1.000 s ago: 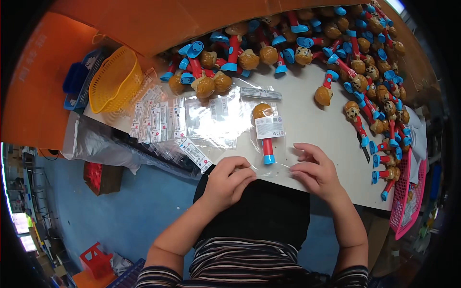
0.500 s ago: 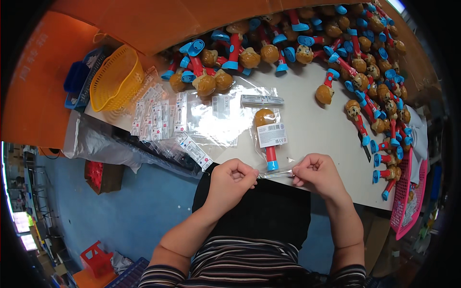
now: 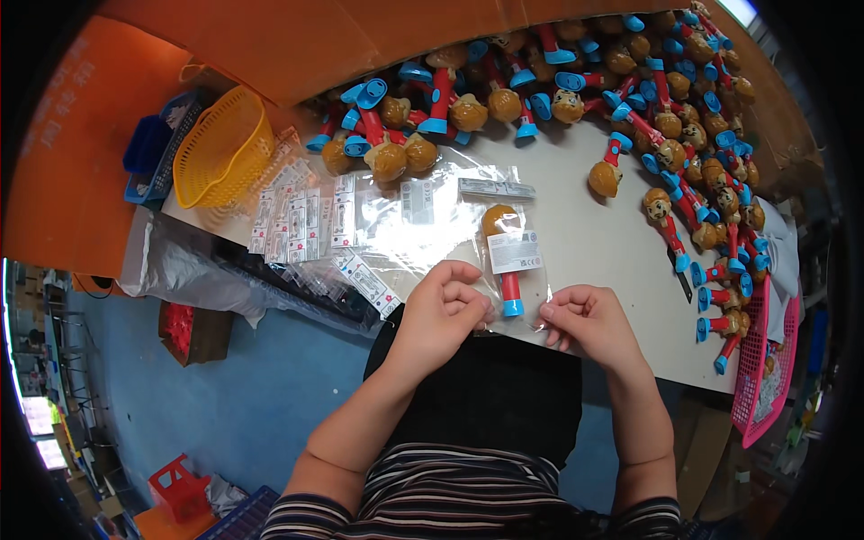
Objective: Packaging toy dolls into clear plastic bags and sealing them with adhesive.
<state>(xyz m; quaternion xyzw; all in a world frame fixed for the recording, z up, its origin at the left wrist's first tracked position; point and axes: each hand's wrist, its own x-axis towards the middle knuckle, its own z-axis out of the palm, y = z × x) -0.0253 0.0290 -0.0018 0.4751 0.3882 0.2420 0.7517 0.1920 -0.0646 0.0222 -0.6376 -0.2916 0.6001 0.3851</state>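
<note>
At the near edge of the pale table (image 3: 594, 243), both hands work on one clear plastic bag (image 3: 513, 270) that holds a toy (image 3: 504, 247) with a round brown head, a red stem and a blue base. The left hand (image 3: 445, 306) is curled shut, its fingertips pinching the bag's lower left corner just beside the blue base; the right hand (image 3: 585, 319) is likewise closed, pinching the bag's lower right edge, so the bag lies stretched between them (its white label faces up, over the toy's stem). Just left of the bag lies a spread of empty clear bags (image 3: 315, 216) with small labels, some overlapping. Farther left stands a yellow basket (image 3: 220, 148), tipped against a blue crate (image 3: 153, 162). Along the far side and down the right side of the table lies a long heap of loose toys (image 3: 684, 153) of the same kind, heads and blue bases pointing every way. A pink basket (image 3: 765, 360) hangs at the table's right end.
</note>
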